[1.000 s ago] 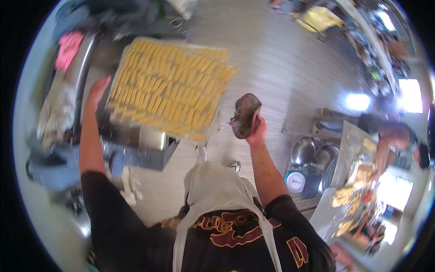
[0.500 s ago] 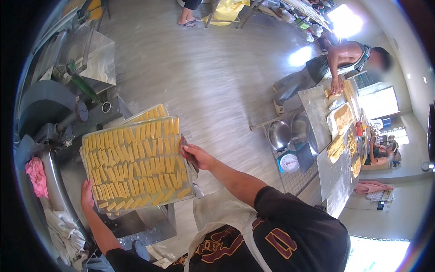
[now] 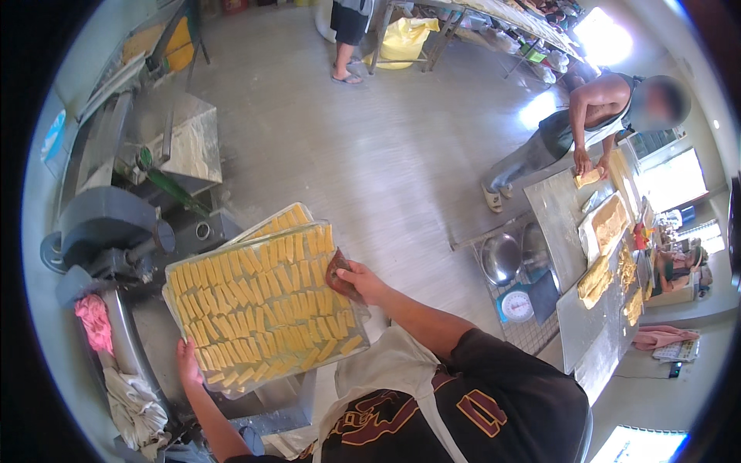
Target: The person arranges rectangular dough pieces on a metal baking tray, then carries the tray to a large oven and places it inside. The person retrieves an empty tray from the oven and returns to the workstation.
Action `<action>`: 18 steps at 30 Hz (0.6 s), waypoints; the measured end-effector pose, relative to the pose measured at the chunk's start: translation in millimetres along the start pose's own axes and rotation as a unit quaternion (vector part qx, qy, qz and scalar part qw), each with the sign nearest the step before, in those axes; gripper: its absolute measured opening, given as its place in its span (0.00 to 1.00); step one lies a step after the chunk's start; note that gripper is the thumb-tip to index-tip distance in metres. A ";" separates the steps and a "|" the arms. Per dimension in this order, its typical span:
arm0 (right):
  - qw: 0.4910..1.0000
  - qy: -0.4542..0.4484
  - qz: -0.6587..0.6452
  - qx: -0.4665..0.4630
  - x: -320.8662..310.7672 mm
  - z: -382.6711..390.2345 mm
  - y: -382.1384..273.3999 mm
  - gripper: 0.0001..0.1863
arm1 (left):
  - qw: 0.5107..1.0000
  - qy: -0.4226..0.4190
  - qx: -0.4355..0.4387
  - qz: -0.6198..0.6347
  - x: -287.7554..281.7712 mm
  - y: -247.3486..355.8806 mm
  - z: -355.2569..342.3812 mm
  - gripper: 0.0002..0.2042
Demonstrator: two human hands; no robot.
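In front of me I hold a wide metal tray [image 3: 358, 327] that carries rows of pale yellow strips [image 3: 255, 318], which look like cut dough. Its near-left edge rests in my left hand [image 3: 187, 363], whose fingers are partly hidden under the rim. My right hand [image 3: 363, 282] grips the right edge through a dark reddish-brown cloth or pad [image 3: 338, 272]. Another tray [image 3: 258, 228] with similar strips shows from beneath the far edge, turned at a slight angle; whether it touches the held tray I cannot tell.
Left stands a grey machine [image 3: 112, 224], with a pink cloth [image 3: 94, 322] and white cloth [image 3: 135, 405] near it. Right, a worktable [image 3: 552, 204] holds dough; a co-worker [image 3: 598, 108] handles a piece there. A scale [image 3: 517, 306] and metal bowl [image 3: 500, 258] sit beside it.
The held tray, both hands and the room all appear shifted right and down in the picture, as the view has turned. My grip on the tray stays the same.
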State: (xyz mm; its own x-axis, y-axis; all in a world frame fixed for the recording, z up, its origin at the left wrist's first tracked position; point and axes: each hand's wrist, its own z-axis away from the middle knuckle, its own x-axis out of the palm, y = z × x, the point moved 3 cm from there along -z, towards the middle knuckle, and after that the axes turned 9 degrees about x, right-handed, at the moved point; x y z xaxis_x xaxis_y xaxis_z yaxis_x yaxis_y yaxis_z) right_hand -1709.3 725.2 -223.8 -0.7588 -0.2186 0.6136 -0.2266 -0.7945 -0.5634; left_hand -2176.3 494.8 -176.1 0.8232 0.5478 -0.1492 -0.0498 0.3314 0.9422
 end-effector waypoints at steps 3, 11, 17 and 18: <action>1.000 -0.015 0.012 0.001 -25.7 26.6 -83.4 0.13 | 0.999 -0.032 0.022 0.019 65.2 47.1 10.4 0.18; 0.995 -0.025 0.090 -0.029 -146.3 48.3 -371.1 0.12 | 0.998 0.006 0.024 0.065 309.9 171.0 -2.2 0.19; 0.992 0.004 0.104 -0.071 -273.3 50.0 -580.7 0.13 | 0.998 0.009 0.047 0.026 524.2 256.5 -85.7 0.21; 0.993 0.022 0.094 -0.066 -294.2 51.8 -612.0 0.13 | 0.999 0.002 0.046 0.018 559.7 276.0 -101.4 0.21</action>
State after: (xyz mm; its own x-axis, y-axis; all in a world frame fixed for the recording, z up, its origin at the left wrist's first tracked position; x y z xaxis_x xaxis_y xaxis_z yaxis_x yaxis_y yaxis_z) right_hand -1315.7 1246.3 -30.9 -0.8210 -0.3288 0.4667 -0.1542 -0.6593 -0.7359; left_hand -1786.7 970.7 -30.0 0.8200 0.5606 -0.1157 -0.0270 0.2398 0.9705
